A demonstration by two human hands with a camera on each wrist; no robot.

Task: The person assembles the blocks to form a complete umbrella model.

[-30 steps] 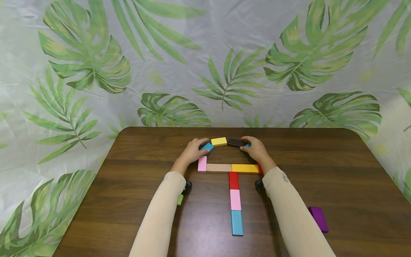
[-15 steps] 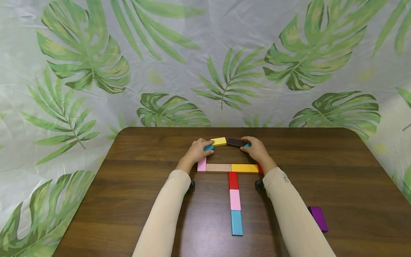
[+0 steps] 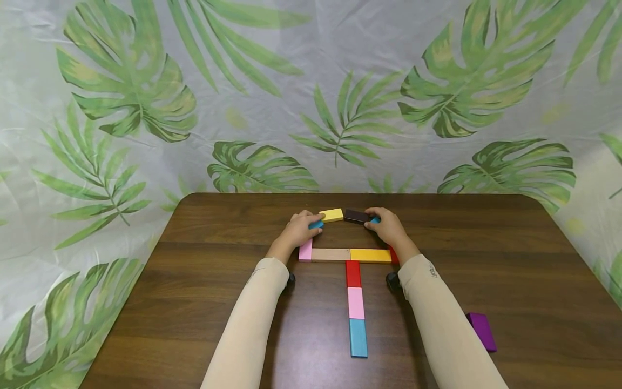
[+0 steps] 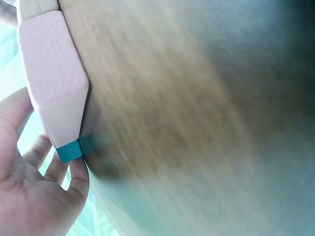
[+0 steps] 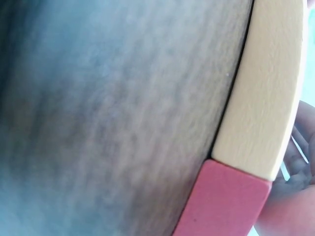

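Note:
Flat wooden blocks form an outline on the brown table. In the head view my left hand [image 3: 299, 229] holds a blue block [image 3: 316, 225] between thumb and fingers; its index finger reaches the left end of a yellow block [image 3: 332, 215]. The left wrist view shows that hand's fingers around the blue block's end [image 4: 70, 151], beyond a pink block [image 4: 54, 73]. My right hand [image 3: 389, 226] pinches another blue block [image 3: 374, 220], mostly covered, beside a dark brown block [image 3: 356, 216]. A red block [image 5: 226, 201] lies near the right wrist.
A tan block [image 3: 330, 255] and an orange-yellow block [image 3: 370, 255] make a crossbar. Below it runs a column of red [image 3: 353, 274], pink [image 3: 356, 302] and teal [image 3: 358, 337] blocks. A purple block [image 3: 482, 332] lies by the right sleeve. Leaf-printed cloth hangs behind the table.
My left hand has shifted right and its index finger has come onto the yellow block's end. The left sleeve now covers the green block seen earlier. The right hand stays in place.

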